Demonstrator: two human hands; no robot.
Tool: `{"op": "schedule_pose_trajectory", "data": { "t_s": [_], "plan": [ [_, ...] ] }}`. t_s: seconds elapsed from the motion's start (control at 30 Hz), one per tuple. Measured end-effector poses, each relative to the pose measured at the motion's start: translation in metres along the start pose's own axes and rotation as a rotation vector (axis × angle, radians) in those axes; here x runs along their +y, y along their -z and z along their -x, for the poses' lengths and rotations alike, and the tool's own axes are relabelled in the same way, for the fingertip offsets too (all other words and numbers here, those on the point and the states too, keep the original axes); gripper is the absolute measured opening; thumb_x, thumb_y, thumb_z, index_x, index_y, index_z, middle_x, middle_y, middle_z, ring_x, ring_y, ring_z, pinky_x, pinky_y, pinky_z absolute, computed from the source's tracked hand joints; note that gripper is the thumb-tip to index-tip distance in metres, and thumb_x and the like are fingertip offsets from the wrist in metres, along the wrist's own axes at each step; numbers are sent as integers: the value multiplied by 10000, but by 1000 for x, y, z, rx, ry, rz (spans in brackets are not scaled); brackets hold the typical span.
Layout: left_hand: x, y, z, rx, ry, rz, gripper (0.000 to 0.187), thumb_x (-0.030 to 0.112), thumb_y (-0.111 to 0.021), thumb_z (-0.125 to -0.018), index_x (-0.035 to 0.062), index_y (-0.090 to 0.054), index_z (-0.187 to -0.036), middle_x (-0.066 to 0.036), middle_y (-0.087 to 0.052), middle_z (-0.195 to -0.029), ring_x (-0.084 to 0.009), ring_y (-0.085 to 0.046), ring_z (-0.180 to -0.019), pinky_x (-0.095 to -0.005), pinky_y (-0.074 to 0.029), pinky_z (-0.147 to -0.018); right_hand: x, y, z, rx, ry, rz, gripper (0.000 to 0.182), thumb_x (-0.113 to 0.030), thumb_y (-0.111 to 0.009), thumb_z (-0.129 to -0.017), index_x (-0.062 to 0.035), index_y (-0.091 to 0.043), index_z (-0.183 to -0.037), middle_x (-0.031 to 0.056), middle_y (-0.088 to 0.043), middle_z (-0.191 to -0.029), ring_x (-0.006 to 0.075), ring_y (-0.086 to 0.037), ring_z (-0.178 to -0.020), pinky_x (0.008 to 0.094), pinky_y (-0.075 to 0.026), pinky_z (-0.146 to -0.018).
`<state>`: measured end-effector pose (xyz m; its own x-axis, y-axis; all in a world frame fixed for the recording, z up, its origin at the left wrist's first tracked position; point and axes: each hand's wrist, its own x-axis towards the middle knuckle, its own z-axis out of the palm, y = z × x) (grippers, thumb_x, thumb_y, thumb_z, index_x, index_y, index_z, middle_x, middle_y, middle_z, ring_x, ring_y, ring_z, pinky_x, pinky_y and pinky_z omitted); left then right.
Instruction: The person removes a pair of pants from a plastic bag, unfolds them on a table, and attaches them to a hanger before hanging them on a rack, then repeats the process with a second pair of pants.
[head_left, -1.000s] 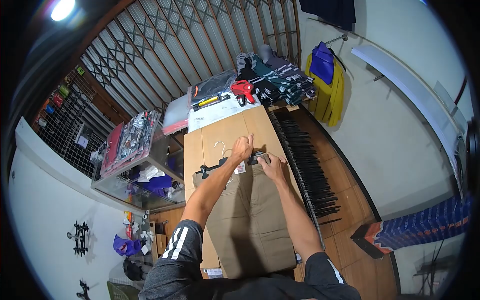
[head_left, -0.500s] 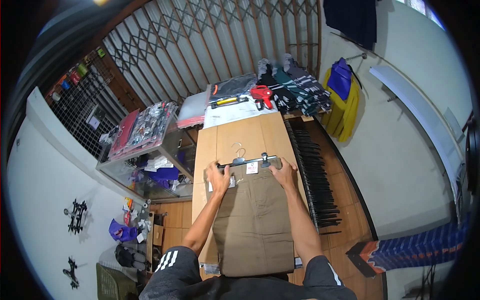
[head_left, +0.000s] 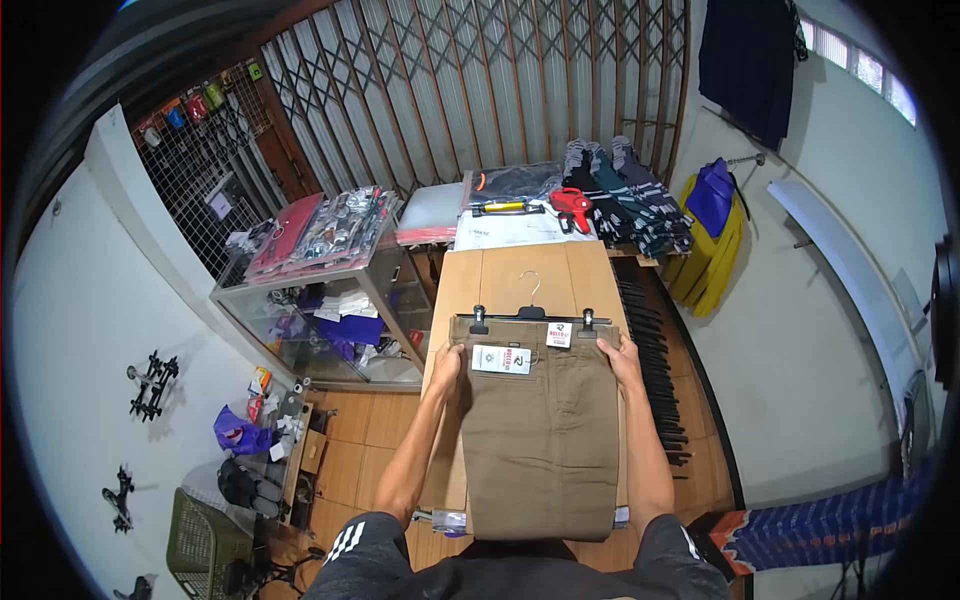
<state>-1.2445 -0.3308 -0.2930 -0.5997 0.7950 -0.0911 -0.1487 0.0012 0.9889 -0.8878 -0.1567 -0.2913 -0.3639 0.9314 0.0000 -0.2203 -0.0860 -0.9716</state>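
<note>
A folded pair of brown trousers [head_left: 540, 440] hangs from a black clip hanger [head_left: 533, 312] with a metal hook, over the wooden table. Both hanger clips sit on the waistband. My left hand [head_left: 447, 370] is closed on the trousers' left edge, just below the waistband, thumb on top. On the opposite edge, my right hand [head_left: 621, 361] grips the cloth the same way. A large white tag [head_left: 501, 360] lies on the front near my left hand, and a smaller label [head_left: 559, 335] is at the waistband.
The wooden table [head_left: 463, 275] bears plastic-wrapped items, a red tag gun [head_left: 571, 208] and a yellow-handled cutter [head_left: 507, 208] at its far end. Striped folded garments [head_left: 640, 205] lie beyond. Black hangers [head_left: 655, 370] line the right side; a glass case [head_left: 300, 345] stands left.
My hands have moved from the hanger's ends down to the trousers' side edges. The left clip is now on the waistband, and the large tag lies uncovered. The view has shifted.
</note>
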Motion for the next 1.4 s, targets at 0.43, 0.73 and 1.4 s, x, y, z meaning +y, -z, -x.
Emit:
{"op": "schedule_pose_trajectory", "data": {
  "t_s": [0.43, 0.73, 1.4],
  "plan": [
    [78, -12, 138, -164, -62, 126, 325, 211, -752, -939, -26, -688, -1152, -72, -728, -1047, -144, -658, -910, -312, -522, -825, -102, -1, 207, 169, 152, 176, 292, -78, -639, -995, 51, -625, -1257, 86, -716, -1153, 145, -657, -1023, 312, -505, -935],
    [142, 11, 303, -444, -111, 225, 306, 173, -743, -937, -66, -681, -1118, -96, -729, -1031, -154, -669, -891, -311, -535, -831, -149, -44, 467, 494, 366, 186, 334, -125, -653, -994, 45, -614, -1280, 88, -692, -1195, 144, -645, -1043, 312, -511, -936],
    [93, -143, 678, -1325, 107, 72, 239, 216, -728, -964, -11, -727, -1039, -5, -720, -955, -71, -616, -835, -256, -493, -779, -133, -36, 983, 1484, 522, 101, 239, -83, -644, -995, 17, -647, -1213, 53, -722, -1112, 110, -639, -994, 284, -490, -917]
  ]
}}
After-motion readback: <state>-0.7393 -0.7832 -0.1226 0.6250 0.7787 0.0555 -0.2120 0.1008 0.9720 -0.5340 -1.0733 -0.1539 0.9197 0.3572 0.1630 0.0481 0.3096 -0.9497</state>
